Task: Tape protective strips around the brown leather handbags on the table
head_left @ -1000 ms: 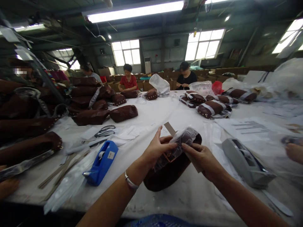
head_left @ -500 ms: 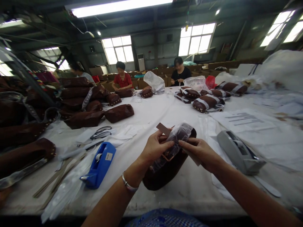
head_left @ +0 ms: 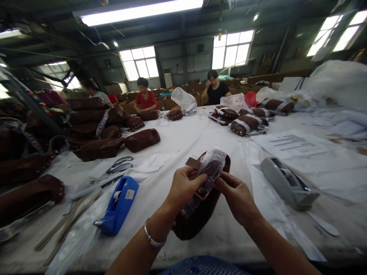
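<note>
In front of me a dark brown leather bag (head_left: 195, 223) lies on the table, tilted away to the right. Clear plastic wrap (head_left: 213, 160) covers its strap, and a gold-coloured buckle (head_left: 204, 194) shows through. My left hand (head_left: 185, 187) is closed on the wrapped strap from the left, thumb on top. A small brown tag (head_left: 193, 163) sticks out beyond its fingers. On the other side my right hand (head_left: 236, 194) pinches the right edge of the plastic wrap; its fingertips are partly hidden.
A blue tape dispenser (head_left: 119, 206) stands to the left, a grey tape dispenser (head_left: 288, 183) to the right. Brown bags (head_left: 97, 147) are piled at the left; strapped bags (head_left: 245, 124) lie farther back. Several co-workers, one in a red shirt (head_left: 146, 100), sit across the table.
My right hand has turned and shifted slightly down along the plastic; the brown strip beneath it is out of sight. A co-worker in black has raised a hand to the head.
</note>
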A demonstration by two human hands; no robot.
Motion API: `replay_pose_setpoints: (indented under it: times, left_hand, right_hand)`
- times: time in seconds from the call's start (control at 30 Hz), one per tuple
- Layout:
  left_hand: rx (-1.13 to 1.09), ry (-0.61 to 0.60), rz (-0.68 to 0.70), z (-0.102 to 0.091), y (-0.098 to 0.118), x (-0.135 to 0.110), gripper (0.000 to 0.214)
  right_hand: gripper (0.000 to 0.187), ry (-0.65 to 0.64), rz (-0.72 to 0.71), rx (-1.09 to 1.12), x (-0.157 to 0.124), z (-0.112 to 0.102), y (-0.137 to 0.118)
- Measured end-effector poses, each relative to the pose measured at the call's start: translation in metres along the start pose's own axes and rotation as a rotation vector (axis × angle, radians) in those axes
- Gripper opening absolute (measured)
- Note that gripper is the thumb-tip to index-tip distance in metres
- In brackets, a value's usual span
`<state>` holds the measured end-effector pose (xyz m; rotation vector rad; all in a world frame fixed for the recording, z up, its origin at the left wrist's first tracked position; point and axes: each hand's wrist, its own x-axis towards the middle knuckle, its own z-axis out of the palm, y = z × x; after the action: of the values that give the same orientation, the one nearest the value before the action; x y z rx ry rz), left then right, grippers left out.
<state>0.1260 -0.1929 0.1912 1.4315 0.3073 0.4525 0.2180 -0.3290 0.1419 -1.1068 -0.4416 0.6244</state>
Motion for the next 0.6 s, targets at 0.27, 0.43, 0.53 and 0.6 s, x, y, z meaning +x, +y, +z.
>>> replay_pose_setpoints:
  times: [0.27, 0.43, 0.53, 0.6]
  left_hand:
    - [0.134, 0.022, 0.087, 0.001, -0.006, -0.009, 0.029]
    - [0.186, 0.046, 0.091, 0.002, -0.003, -0.012, 0.022]
    - [0.199, 0.075, 0.056, 0.003, -0.001, -0.015, 0.019]
    - [0.232, 0.115, 0.049, 0.003, -0.001, -0.017, 0.022]
  right_hand:
    - [0.038, 0.013, -0.006, -0.121, 0.003, 0.011, -0.005]
    - [0.041, 0.006, -0.047, -0.148, 0.005, 0.013, -0.006]
    - [0.040, 0.022, -0.057, -0.157, 0.005, 0.015, -0.004]
    - [0.040, 0.041, -0.064, -0.168, 0.004, 0.017, -0.003]
